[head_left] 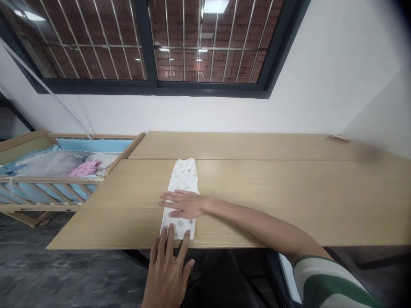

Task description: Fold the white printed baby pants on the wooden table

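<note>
A narrow white garment with small printed figures lies folded lengthwise on the wooden table, reaching from the near edge toward the middle. My right hand lies flat across the cloth's middle, fingers stretched out to the left. My left hand comes up from below, its spread fingertips resting on the cloth's near end at the table's front edge. Neither hand grips anything.
A wooden baby cot with blue lining, grey cloth and a pink garment stands to the left of the table. A small flat object lies at the table's far right. Behind are a white wall and a barred window.
</note>
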{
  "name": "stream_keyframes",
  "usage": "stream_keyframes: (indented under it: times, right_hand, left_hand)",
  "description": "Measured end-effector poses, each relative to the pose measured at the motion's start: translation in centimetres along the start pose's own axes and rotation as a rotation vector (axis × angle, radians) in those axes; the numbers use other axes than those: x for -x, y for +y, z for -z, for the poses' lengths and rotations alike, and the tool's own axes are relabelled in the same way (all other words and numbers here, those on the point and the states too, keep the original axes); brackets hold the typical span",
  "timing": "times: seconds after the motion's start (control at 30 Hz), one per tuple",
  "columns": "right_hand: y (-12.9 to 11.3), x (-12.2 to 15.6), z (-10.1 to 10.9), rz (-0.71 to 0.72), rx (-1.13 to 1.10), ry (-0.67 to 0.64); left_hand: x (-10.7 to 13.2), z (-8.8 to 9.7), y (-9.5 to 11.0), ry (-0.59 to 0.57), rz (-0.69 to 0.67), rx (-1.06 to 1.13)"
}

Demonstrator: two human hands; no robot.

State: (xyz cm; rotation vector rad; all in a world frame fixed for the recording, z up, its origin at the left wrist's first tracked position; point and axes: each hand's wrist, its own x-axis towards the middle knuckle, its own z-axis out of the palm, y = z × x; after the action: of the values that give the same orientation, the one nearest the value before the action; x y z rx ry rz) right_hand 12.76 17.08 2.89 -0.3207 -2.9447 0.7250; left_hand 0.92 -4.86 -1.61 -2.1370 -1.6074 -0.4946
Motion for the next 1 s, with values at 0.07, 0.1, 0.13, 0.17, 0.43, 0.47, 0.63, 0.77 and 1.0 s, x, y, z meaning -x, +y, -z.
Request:
stream_keyframes:
  times: [0.07,0.1,0.13,0.17,0.43,0.47,0.63,0.77,1.0]
  right_hand:
    - [2.9,-1.1,0.9,-0.056,0.022,0.021]
    - [4.4,-1.7,1.4,-0.092,0.031,0.036]
    - [5.8,-2.2,1.9,-0.131,0.042,0.052]
    - [7.2,-2.8,2.5,-0.171,0.055,0.070]
    - [14.5,-4.7,6.5,-0.366,0.111,0.205]
    - [14.9,-4.7,6.9,-0.376,0.110,0.220]
    - [14.9,-5.2,7.5,-0.433,0.210,0.308]
    - [11.4,-5.0,7.1,-0.334,0.387,0.451]
    - [-1.7,2.1,3.3,-0.232,0.225,0.382]
  left_hand:
    - [0.0,-0.1,-0.1,-0.008,-0.018,-0.022]
    - [0.0,-0.1,-0.1,-0.016,-0.026,-0.031]
    - [0.1,-0.2,-0.2,-0.026,-0.030,-0.037]
    - [0.1,-0.2,-0.2,-0.035,-0.031,-0.041]
    - [0.1,-0.3,-0.6,-0.041,-0.024,-0.012]
    - [0.1,-0.4,-0.6,-0.040,-0.028,-0.013]
    - [0.0,-0.3,-0.5,-0.021,-0.035,-0.019]
    - [-0.5,0.1,-1.5,-0.016,-0.002,0.048]
    - [-1.8,0.4,-7.0,-0.036,-0.071,0.382]
